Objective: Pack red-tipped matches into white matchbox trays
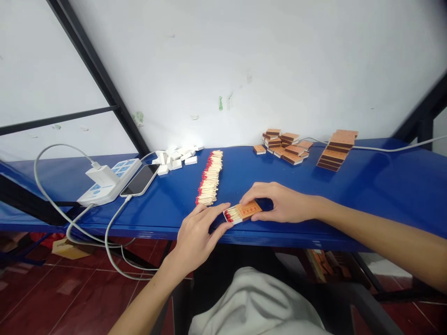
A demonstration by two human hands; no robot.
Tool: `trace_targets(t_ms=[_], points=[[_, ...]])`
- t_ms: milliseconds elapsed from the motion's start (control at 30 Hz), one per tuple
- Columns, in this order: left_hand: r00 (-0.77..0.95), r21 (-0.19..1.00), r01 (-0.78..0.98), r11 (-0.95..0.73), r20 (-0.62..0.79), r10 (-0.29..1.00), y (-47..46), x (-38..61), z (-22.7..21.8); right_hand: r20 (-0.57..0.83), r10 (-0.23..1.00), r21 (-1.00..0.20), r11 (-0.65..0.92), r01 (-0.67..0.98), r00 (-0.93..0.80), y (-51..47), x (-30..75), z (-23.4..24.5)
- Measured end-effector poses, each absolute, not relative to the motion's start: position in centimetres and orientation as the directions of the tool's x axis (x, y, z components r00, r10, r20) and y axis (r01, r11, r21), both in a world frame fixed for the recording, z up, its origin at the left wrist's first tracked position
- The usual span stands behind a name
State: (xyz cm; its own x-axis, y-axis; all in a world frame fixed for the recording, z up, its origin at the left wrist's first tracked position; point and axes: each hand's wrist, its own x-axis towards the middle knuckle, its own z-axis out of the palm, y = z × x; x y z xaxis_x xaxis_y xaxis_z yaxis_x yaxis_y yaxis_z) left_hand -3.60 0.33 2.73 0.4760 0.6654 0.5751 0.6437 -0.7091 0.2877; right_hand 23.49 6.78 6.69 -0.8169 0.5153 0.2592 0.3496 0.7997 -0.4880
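My right hand (279,202) grips an orange matchbox (244,211) near the front edge of the blue table (384,186). The box's inner tray is partly out at its left end, and red-tipped matches show in it. My left hand (199,232) has its fingertips pinched at that open end of the tray. Just behind the hands lies a long row of loose matches (210,177) with red heads facing left.
White inner trays (178,158) lie in a heap at the back. Orange matchboxes form a loose pile (284,146) and a leaning stack (337,150) at the back right. At the left lie a phone (140,180), a power strip (108,181) and white cables.
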Motion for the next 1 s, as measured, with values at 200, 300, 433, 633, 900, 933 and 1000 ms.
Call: trace_targets(t_ms=[200, 300, 433, 633, 900, 933, 1000], points=[[0.476, 0.258, 0.575, -0.776, 0.666, 0.574, 0.39, -3.72, 2.27, 0.248, 0.517, -0.498, 0.794, 0.350, -0.819, 6.61, 23.25, 6.60], [0.484, 0.259, 0.557, -0.789, 0.671, 0.562, 0.48, -3.78, 2.15, 0.248, 0.513, -0.489, 0.799, 0.350, -0.822, 6.56, 23.12, 6.63], [0.479, 0.273, 0.567, -0.777, 0.658, 0.581, 0.46, -3.81, 2.28, 0.253, 0.511, -0.478, 0.804, 0.353, -0.821, 6.56, 23.11, 6.68], [0.452, 0.331, 0.566, -0.755, 0.641, 0.620, 0.39, -3.77, 2.70, 0.254, 0.510, -0.477, 0.805, 0.352, -0.822, 6.55, 23.19, 6.65], [0.473, 0.321, 0.531, -0.784, 0.655, 0.589, 0.53, -3.94, 2.47, 0.251, 0.529, -0.516, 0.782, 0.350, -0.810, 6.32, 22.66, 6.62], [0.477, 0.310, 0.534, -0.787, 0.658, 0.583, 0.55, -3.93, 2.41, 0.251, 0.529, -0.516, 0.782, 0.350, -0.811, 6.31, 22.62, 6.61], [0.479, 0.287, 0.548, -0.786, 0.663, 0.576, 0.62, -3.88, 2.32, 0.252, 0.527, -0.515, 0.783, 0.348, -0.812, 6.30, 22.62, 6.57]])
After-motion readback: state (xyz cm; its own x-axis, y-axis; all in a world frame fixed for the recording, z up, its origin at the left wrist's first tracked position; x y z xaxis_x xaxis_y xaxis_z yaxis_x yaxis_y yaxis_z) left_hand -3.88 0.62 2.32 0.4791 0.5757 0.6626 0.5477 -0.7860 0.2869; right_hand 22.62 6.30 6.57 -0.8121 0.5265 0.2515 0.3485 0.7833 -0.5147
